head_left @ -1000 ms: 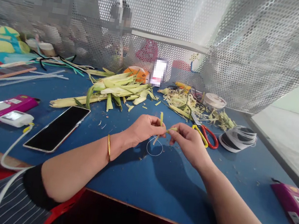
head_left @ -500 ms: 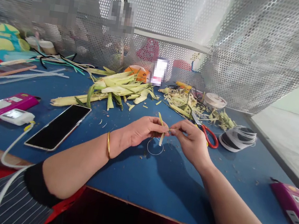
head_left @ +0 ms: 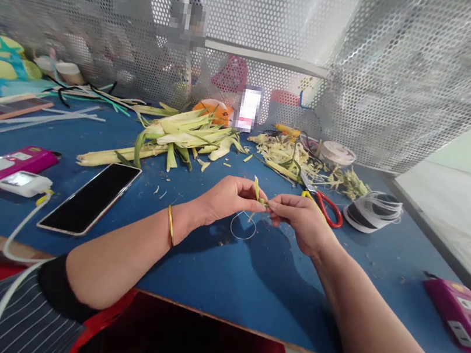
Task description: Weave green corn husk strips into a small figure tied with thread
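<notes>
My left hand (head_left: 232, 199) pinches a narrow pale-green corn husk strip (head_left: 256, 187) between thumb and fingers; one end sticks up above them. The fingertips of my right hand (head_left: 298, 215) are pressed together at the same strip, meeting my left fingertips. A thin white thread (head_left: 241, 238) hangs in a loop just below the hands. Past my right hand lie red-handled scissors (head_left: 331, 211), and a spool of white line (head_left: 374, 212) stands farther right. A heap of corn husks (head_left: 193, 135) lies beyond my left hand.
Shredded husk scraps (head_left: 291, 158) and a tape roll (head_left: 337, 154) lie at the back right. A dark-screened phone (head_left: 90, 199) and a magenta power strip (head_left: 16, 164) are on the left, with a white cable. Another magenta power strip (head_left: 464, 317) lies right. A perforated metal screen (head_left: 266, 28) borders the table's back.
The strip's lower tail, which hung below my left fingers, is now mostly out of sight, and the strip looks bent at the fingertips. My right-hand fingers have shifted their pinch slightly.
</notes>
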A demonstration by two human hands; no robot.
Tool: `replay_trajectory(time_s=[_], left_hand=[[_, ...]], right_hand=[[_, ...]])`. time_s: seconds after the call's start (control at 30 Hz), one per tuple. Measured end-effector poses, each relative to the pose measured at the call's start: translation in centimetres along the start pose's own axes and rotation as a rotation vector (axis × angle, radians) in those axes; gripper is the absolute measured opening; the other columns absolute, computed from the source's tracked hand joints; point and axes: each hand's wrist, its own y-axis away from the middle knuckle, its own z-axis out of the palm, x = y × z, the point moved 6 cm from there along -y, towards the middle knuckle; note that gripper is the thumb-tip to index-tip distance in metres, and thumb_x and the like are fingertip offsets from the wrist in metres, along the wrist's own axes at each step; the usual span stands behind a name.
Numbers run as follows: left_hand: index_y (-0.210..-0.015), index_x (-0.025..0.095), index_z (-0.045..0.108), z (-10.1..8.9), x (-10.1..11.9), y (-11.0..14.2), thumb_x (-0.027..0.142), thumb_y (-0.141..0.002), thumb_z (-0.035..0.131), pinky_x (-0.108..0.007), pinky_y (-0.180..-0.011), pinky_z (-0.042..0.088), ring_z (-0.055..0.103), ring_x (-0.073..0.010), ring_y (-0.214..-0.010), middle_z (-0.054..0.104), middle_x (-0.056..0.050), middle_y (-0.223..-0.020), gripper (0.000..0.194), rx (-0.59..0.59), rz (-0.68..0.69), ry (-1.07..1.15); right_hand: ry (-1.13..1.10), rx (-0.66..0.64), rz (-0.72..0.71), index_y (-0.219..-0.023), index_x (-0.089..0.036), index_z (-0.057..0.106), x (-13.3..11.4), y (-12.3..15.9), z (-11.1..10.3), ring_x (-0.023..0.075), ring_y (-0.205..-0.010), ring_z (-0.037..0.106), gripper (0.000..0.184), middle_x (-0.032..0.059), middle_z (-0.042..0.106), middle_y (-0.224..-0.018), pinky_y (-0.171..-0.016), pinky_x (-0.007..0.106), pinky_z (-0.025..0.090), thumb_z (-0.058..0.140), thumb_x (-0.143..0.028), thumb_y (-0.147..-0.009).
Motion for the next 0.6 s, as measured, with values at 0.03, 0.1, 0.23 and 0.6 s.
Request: replay_trajectory(time_s=[0.03, 0.1, 0.23, 0.6], left_hand=[[-0.082, 0.014, 0.071, 0.0, -0.3, 0.0, 0.020, -0.069, 0.075, -0.029, -0.078, 0.047, 0.065, -0.0155, -0.080, 0.072, -0.005, -0.080, 0.015, 0.002, -0.038, 0.044], [-0.080, 0.013, 0.072, -0.1, -0.6, 0.0, 0.020, -0.069, 0.074, -0.030, -0.079, 0.048, 0.066, -0.0161, -0.080, 0.072, -0.006, -0.079, 0.013, 0.019, -0.092, 0.113], [-0.079, 0.012, 0.072, -0.1, -1.2, 0.0, 0.020, -0.070, 0.073, -0.029, -0.080, 0.048, 0.066, -0.0158, -0.079, 0.072, -0.008, -0.079, 0.012, 0.021, -0.192, 0.249], [-0.072, 0.015, 0.069, 0.1, -1.1, 0.2, 0.020, -0.065, 0.073, -0.028, -0.071, 0.046, 0.060, -0.0129, -0.069, 0.068, -0.002, -0.069, 0.010, 0.075, -0.133, -0.007]], right_hand=[[0.033, 0.010, -0.029, -0.057, -0.016, 0.064, -0.2, 0.0, 0.0, 0.0092, -0.050, 0.048, 0.031, 0.0009, 0.061, -0.058, -0.054, 0.027, 0.040, 0.078, -0.043, -0.059], [0.079, 0.013, -0.063, -0.057, -0.016, 0.063, -0.4, 0.0, 0.0, 0.0094, -0.051, 0.048, 0.033, 0.0023, 0.064, -0.062, -0.055, 0.027, 0.041, 0.077, -0.046, -0.061], [0.123, 0.015, -0.093, -0.061, -0.016, 0.065, -0.5, -0.1, 0.0, 0.0110, -0.052, 0.051, 0.035, 0.0004, 0.059, -0.058, -0.057, 0.028, 0.041, 0.074, -0.050, -0.065], [0.174, 0.096, -0.076, -0.053, -0.019, 0.057, 0.2, -0.2, -0.1, 0.0100, -0.048, 0.042, 0.033, -0.0019, 0.049, -0.050, -0.047, 0.026, 0.031, 0.069, -0.045, -0.067]])
